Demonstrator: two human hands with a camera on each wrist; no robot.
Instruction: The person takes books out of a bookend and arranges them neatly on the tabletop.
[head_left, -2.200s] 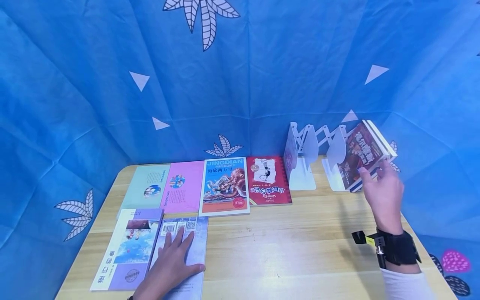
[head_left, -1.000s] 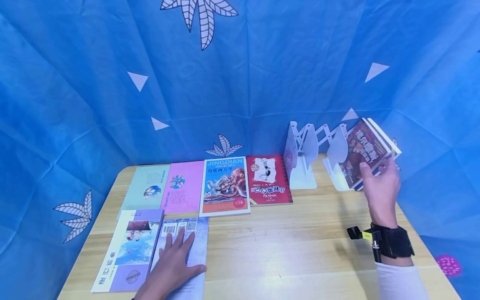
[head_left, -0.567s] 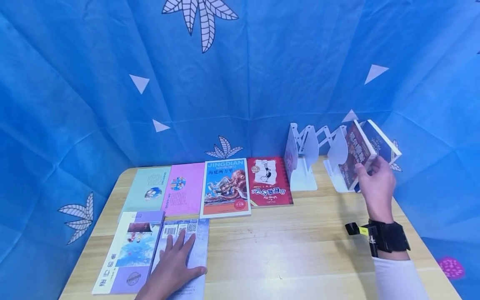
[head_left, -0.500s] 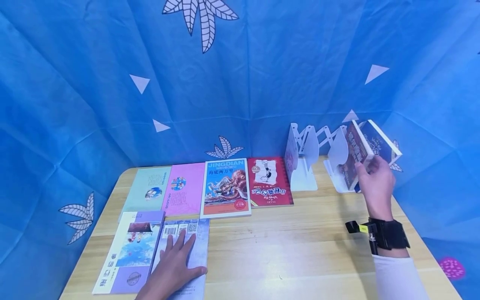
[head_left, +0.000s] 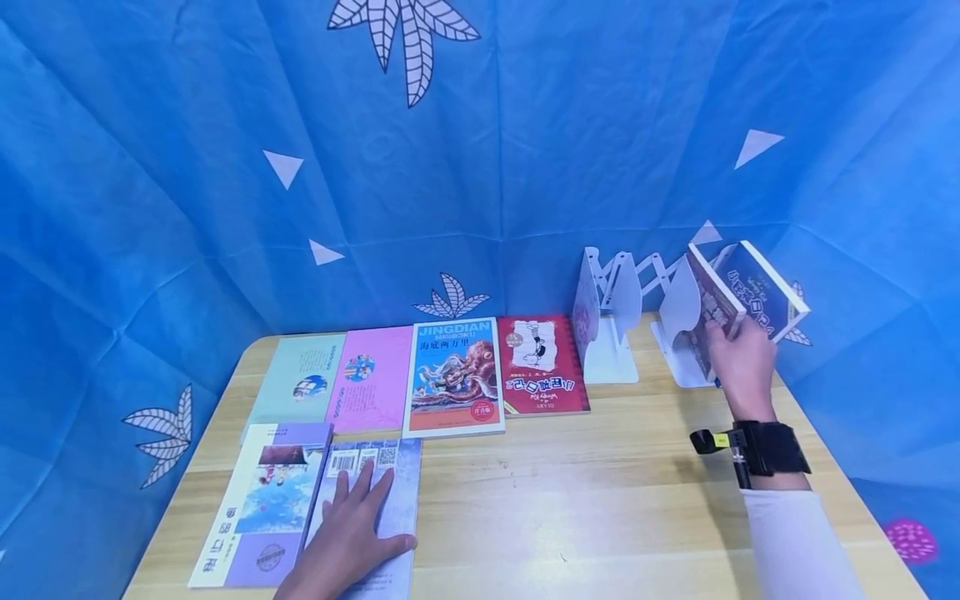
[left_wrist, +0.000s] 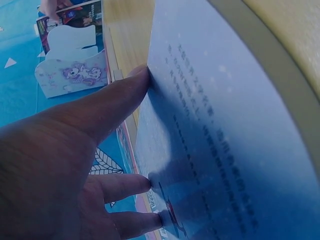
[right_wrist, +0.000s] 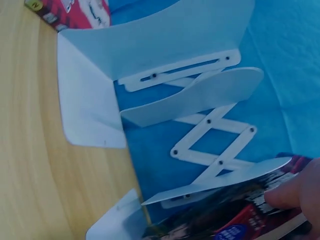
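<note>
My right hand grips a dark red book by its near edge, thumb on the cover side. The book stands on edge, leaning lightly, right up against the right plate of a white folding bookend. Behind it a dark blue book leans to the right. In the right wrist view my thumb presses the red book's cover beside the plate. My left hand rests, fingers spread, on a pale blue book lying flat; in the left wrist view the fingertips touch its printed cover.
Along the table's back lie a green book, a pink book, an octopus-cover book and a red book. A purple-and-white book lies left of my left hand. Blue cloth hangs behind the wooden table.
My right hand has moved left with the dark red book, tipping it more upright against the bookend plate and parting it from the dark blue book. My left hand has stayed in place.
</note>
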